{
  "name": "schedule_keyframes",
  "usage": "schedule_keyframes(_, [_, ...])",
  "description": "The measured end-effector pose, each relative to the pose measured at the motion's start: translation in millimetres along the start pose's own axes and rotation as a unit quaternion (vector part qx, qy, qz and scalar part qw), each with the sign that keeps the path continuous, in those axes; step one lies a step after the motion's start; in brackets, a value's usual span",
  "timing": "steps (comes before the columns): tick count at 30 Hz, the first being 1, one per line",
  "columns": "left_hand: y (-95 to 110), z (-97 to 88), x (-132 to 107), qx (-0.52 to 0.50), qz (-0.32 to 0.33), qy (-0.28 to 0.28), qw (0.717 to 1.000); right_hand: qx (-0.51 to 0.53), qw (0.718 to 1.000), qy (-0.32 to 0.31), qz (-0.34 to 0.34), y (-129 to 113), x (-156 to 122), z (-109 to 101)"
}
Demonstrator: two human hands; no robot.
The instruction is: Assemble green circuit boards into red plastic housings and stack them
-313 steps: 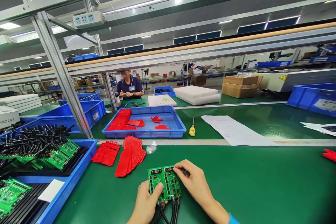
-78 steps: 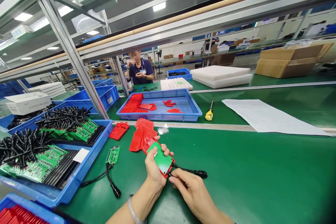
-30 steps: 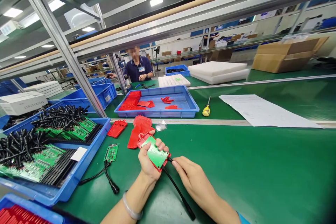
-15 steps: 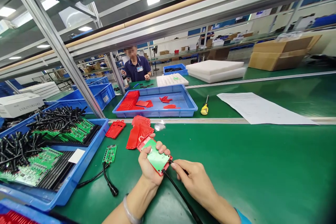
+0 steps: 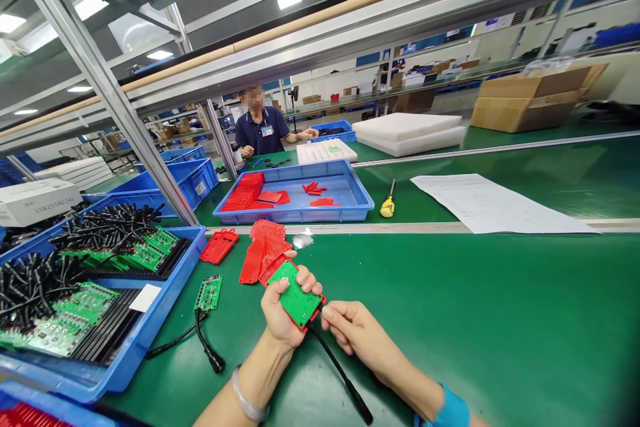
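Cable seating at a red plastic housing (image 5: pixel 273 271), just below the centre of the frame. The housing and the green circuit board (image 5: pixel 299 295) lying in it are gripped by the left hand (image 5: pixel 283 315), with the thumb laid across the board's face and the fingers curled over the far edge. At the lower right corner of the housing, the thumb and forefinger of the right hand (image 5: pixel 353 328) are pinched together, apparently on a second black cable (image 5: pixel 321 308), which is mostly hidden. The first black cable (image 5: pixel 344 375) is left unheld and is directed toward the lower edge of the frame.

For good seating, the board is best kept flat under the left thumb while the lead is pressed down close to the housing's end wall; it should be guided rather than pulled, so that the solder joints are not strained. The neighbouring lead is best watched too, since it could be lifted by any tilt of the board.

The board is shown with its flat side up, glossy green and dotted with small bright points; its other face is concealed. A red rim is exposed at both ends, and the whole is tilted, its upper end pointed toward the upper left of the frame
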State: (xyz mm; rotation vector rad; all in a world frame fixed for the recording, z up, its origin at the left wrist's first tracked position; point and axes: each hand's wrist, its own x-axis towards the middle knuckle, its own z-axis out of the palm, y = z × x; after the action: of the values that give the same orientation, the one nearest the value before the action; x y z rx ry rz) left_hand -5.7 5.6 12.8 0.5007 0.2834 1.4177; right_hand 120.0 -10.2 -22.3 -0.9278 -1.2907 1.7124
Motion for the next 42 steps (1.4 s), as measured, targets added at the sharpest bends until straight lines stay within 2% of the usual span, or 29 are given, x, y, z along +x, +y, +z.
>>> schedule_keyframes(2, [1.6,-1.5,0.1,-0.001,-0.002,-0.019,1.000,-0.021,0.999,0.019,-0.017,3.2,0.0,0.6])
schedule_keyframes(5, [3.2,-5.0,2.8,0.009,-0.026,-0.041,0.999,-0.019,1.000,0.002,-0.020,1.1,-1.0,0.4])
schedule_keyframes(10, [0.2,-14.5,9.6,0.056,-0.122,-0.046,0.990,0.099,0.994,-0.026,0.023,-11.6,-1.3,-5.5])
schedule_keyframes(12, [-2.2,-18.8,11.5,0.082,-0.152,-0.046,0.984,0.088,0.995,-0.026,0.033,-10.7,0.0,-6.7])
schedule_keyframes(14, [-3.9,-22.0,13.1,0.125,-0.168,-0.024,0.977,0.053,0.998,-0.016,0.008,-6.7,2.0,-8.0])
schedule_keyframes(18, [-4.9,-24.4,14.8,0.249,-0.148,0.047,0.956,0.002,0.996,0.059,-0.065,1.1,7.2,-14.9])
schedule_keyframes(22, [-5.2,-25.1,14.4,0.334,-0.140,0.027,0.932,-0.018,0.990,0.121,-0.074,2.4,10.8,-24.7])
schedule_keyframes(25, [-5.5,-26.1,13.7,0.392,-0.100,0.015,0.914,-0.032,0.992,0.103,-0.072,-1.0,10.7,-28.1])
schedule_keyframes(28, [-7.3,-27.2,12.9,0.398,-0.087,0.008,0.913,-0.043,0.996,0.042,-0.069,-4.7,10.0,-29.6])
schedule_keyframes(30, [-10.2,-28.0,12.3,0.401,-0.077,0.005,0.913,-0.074,0.993,0.030,-0.087,-4.3,10.1,-31.4])
schedule_keyframes(33, [-16.2,-30.4,11.8,0.414,-0.057,0.007,0.909,-0.182,0.972,0.087,-0.121,1.6,10.4,-34.6])
schedule_keyframes(36, [-19.1,-33.1,12.4,0.431,-0.040,0.015,0.901,-0.265,0.945,0.151,-0.118,7.3,10.3,-35.8])
schedule_keyframes(38, [-17.3,-33.5,13.8,0.439,-0.038,0.011,0.898,-0.238,0.955,0.138,-0.113,7.1,10.9,-35.2])
schedule_keyframes(42, [-8.5,-30.0,16.3,0.436,-0.055,-0.032,0.898,-0.067,0.989,0.049,-0.124,-3.4,12.1,-31.8])
